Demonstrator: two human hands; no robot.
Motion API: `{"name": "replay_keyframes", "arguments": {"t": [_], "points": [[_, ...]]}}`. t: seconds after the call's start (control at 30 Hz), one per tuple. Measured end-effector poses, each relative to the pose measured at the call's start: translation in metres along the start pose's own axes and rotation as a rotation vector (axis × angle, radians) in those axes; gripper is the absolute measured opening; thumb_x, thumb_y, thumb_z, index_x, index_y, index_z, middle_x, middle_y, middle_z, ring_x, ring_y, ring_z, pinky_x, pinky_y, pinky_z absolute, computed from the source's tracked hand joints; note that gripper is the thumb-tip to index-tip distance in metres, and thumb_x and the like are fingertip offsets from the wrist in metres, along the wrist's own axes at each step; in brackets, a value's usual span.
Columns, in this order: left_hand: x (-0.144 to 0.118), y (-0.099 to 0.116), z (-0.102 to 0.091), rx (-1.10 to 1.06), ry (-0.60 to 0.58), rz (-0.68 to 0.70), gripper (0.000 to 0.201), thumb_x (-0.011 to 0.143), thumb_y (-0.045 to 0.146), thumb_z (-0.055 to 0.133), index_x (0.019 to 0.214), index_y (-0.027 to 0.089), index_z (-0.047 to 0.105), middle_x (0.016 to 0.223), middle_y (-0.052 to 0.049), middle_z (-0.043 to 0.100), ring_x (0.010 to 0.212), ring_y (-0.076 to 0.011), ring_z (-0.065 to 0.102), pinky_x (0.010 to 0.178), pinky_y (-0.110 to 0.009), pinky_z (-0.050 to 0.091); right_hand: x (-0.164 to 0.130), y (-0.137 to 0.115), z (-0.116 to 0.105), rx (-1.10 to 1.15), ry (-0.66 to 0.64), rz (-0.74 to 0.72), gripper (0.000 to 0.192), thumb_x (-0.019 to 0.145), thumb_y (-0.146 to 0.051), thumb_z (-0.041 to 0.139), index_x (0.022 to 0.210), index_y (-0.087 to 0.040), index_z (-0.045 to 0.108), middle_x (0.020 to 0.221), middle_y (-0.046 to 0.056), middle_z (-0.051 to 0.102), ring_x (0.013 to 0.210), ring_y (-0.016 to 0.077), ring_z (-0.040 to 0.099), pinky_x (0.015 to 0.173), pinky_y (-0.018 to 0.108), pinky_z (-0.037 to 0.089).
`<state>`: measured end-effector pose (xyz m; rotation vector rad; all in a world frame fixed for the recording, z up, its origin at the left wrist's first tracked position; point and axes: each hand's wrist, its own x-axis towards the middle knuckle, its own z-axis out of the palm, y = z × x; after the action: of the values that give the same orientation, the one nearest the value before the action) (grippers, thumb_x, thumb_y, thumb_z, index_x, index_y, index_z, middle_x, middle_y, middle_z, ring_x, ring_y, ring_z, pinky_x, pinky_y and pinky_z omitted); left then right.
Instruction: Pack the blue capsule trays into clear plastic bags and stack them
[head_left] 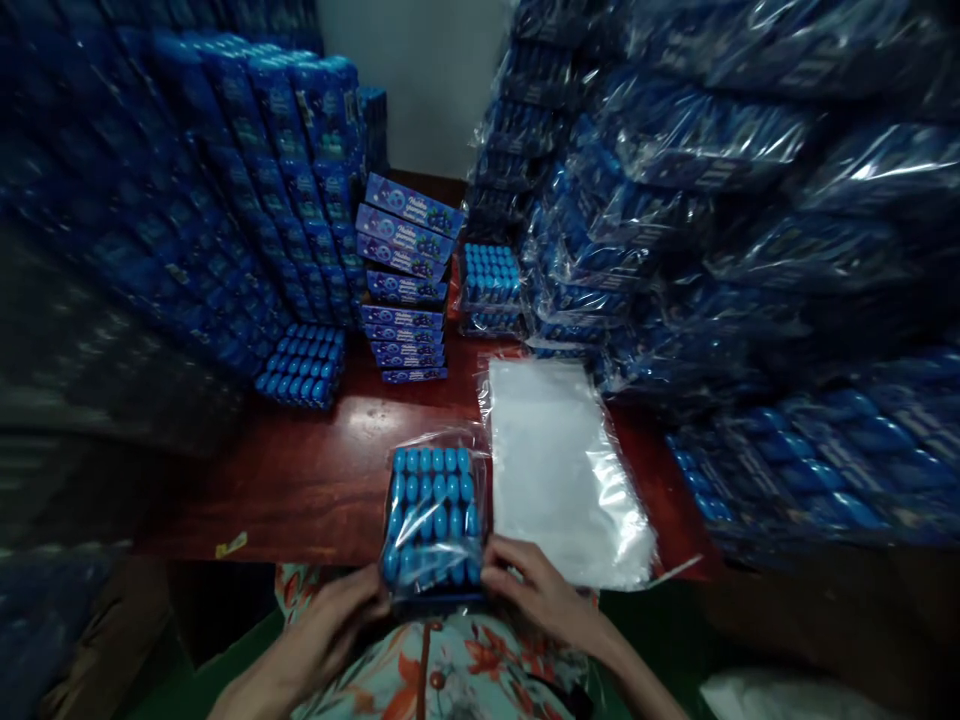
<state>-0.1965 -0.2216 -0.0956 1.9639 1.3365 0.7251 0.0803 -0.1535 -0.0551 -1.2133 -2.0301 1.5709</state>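
Note:
A clear plastic bag holding a block of blue capsule-shaped items (433, 510) lies at the near edge of a red-brown table (315, 490). My left hand (337, 620) grips the bag's near left corner. My right hand (536, 590) holds its near right corner, fingers curled on the plastic. Just right of the bag lies a flat stack of empty clear bags (562, 470).
Blue printed boxes (405, 280) are stacked at the table's back centre. Unbagged blue blocks (304, 365) sit left and another (491, 275) behind. Walls of blue cartons (187, 180) rise on the left; bagged packs (712, 250) pile up on the right.

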Motion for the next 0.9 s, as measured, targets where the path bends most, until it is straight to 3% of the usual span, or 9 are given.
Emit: {"name": "replay_keyframes", "arguments": {"t": [0.17, 0.3, 0.4, 0.47, 0.5, 0.57, 0.67, 0.8, 0.9], "points": [[0.047, 0.037, -0.089, 0.137, 0.104, 0.157, 0.015, 0.087, 0.015, 0.041, 0.083, 0.022, 0.054, 0.079, -0.003, 0.061, 0.07, -0.0142, 0.059, 0.061, -0.02, 0.049, 0.022, -0.051, -0.034, -0.096, 0.35, -0.307, 0.02, 0.091, -0.028, 0.046, 0.075, -0.02, 0.053, 0.074, 0.0, 0.053, 0.07, 0.0129, 0.05, 0.066, 0.025, 0.04], [0.092, 0.056, -0.121, 0.33, 0.332, 0.347, 0.014, 0.086, 0.013, 0.044, 0.09, 0.022, 0.055, 0.084, -0.004, 0.058, 0.075, -0.0158, 0.057, 0.061, -0.024, 0.048, 0.055, -0.076, -0.054, -0.135, 0.701, -0.551, 0.013, 0.088, -0.022, 0.051, 0.075, -0.021, 0.054, 0.094, 0.003, 0.059, 0.091, 0.016, 0.055, 0.082, 0.03, 0.043], [0.129, 0.056, -0.116, 0.195, 0.568, 0.368, 0.011, 0.086, 0.015, 0.049, 0.082, 0.022, 0.056, 0.076, -0.001, 0.057, 0.071, -0.0147, 0.056, 0.064, -0.026, 0.048, 0.091, -0.078, -0.06, 0.201, 0.791, -0.563, 0.014, 0.087, -0.03, 0.052, 0.076, -0.022, 0.051, 0.095, 0.002, 0.062, 0.089, 0.0162, 0.061, 0.079, 0.032, 0.048], [0.149, 0.05, -0.104, -0.078, 0.762, 0.25, 0.004, 0.081, 0.02, 0.059, 0.083, 0.023, 0.056, 0.077, 0.0, 0.059, 0.072, -0.0144, 0.058, 0.067, -0.027, 0.049, 0.112, -0.075, -0.06, 0.469, 0.746, -0.541, 0.015, 0.087, -0.035, 0.052, 0.078, -0.023, 0.049, 0.086, -0.001, 0.063, 0.074, 0.0148, 0.064, 0.07, 0.032, 0.052], [0.157, 0.046, -0.096, -0.251, 0.828, 0.168, 0.015, 0.077, 0.023, 0.064, 0.09, 0.023, 0.056, 0.083, 0.0, 0.062, 0.076, -0.0147, 0.06, 0.07, -0.027, 0.049, 0.119, -0.074, -0.059, 0.557, 0.716, -0.535, 0.017, 0.086, -0.037, 0.053, 0.079, -0.023, 0.048, 0.084, -0.002, 0.064, 0.067, 0.014, 0.065, 0.066, 0.031, 0.053], [0.164, 0.039, -0.083, -0.572, 0.834, 0.009, 0.034, 0.069, 0.027, 0.071, 0.099, 0.021, 0.057, 0.092, -0.003, 0.066, 0.084, -0.0166, 0.063, 0.077, -0.03, 0.05, 0.129, -0.074, -0.058, 0.627, 0.677, -0.53, 0.019, 0.083, -0.038, 0.057, 0.079, -0.022, 0.047, 0.085, -0.002, 0.064, 0.06, 0.0128, 0.065, 0.062, 0.031, 0.054], [0.164, 0.035, -0.071, -0.788, 0.77, -0.108, 0.027, 0.07, 0.034, 0.07, 0.089, 0.014, 0.066, 0.089, -0.007, 0.071, 0.087, -0.0191, 0.065, 0.084, -0.034, 0.049, 0.134, -0.075, -0.058, 0.625, 0.697, -0.534, 0.022, 0.081, -0.039, 0.059, 0.079, -0.021, 0.048, 0.086, -0.001, 0.064, 0.057, 0.0125, 0.065, 0.06, 0.032, 0.055], [0.157, 0.038, -0.077, -0.8, 0.827, -0.043, 0.022, 0.078, 0.034, 0.063, 0.079, 0.014, 0.072, 0.085, -0.007, 0.073, 0.086, -0.0188, 0.065, 0.087, -0.032, 0.048, 0.141, -0.077, -0.063, 0.57, 0.806, -0.512, 0.024, 0.081, -0.041, 0.058, 0.077, -0.02, 0.046, 0.083, -0.001, 0.061, 0.056, 0.0128, 0.064, 0.057, 0.032, 0.055], [0.159, 0.041, -0.086, -0.85, 0.783, 0.04, 0.024, 0.082, 0.035, 0.059, 0.081, 0.015, 0.072, 0.086, -0.006, 0.073, 0.087, -0.0185, 0.066, 0.085, -0.031, 0.049, 0.145, -0.081, -0.069, 0.331, 0.942, -0.516, 0.022, 0.082, -0.04, 0.056, 0.081, -0.02, 0.048, 0.085, 0.001, 0.059, 0.066, 0.0159, 0.064, 0.058, 0.033, 0.055]]}}
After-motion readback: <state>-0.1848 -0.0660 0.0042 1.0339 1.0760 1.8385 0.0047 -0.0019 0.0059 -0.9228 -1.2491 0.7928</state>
